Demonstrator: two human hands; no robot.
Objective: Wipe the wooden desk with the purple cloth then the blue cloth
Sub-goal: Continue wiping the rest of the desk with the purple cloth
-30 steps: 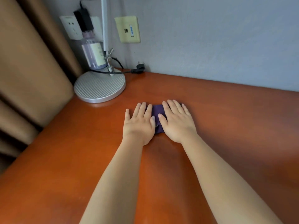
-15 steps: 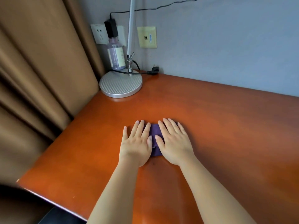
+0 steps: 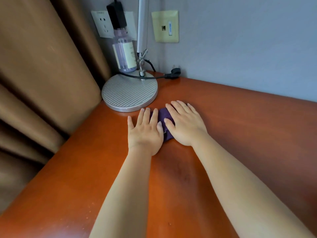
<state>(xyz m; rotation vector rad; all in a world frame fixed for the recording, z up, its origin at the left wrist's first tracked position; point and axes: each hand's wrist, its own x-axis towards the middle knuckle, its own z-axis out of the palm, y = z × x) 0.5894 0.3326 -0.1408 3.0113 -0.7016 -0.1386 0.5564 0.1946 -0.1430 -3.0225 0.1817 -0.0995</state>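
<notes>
A small purple cloth (image 3: 165, 117) lies flat on the reddish wooden desk (image 3: 240, 131), mostly covered by my two hands. My left hand (image 3: 145, 133) presses its left part with straight fingers spread. My right hand (image 3: 186, 124) lies flat on its right part, fingers pointing toward the wall. Only a strip of cloth shows between the hands. No blue cloth is in view.
A round silver lamp base (image 3: 129, 92) with its pole stands just beyond my left fingertips. Behind it are a clear bottle (image 3: 124, 55), a black cable with plug (image 3: 173, 73) and wall sockets. Brown curtains (image 3: 42, 74) hang along the desk's left edge.
Both hands have slid the cloth away from me, toward the lamp base and the wall, after having drawn it nearer half a second ago.
</notes>
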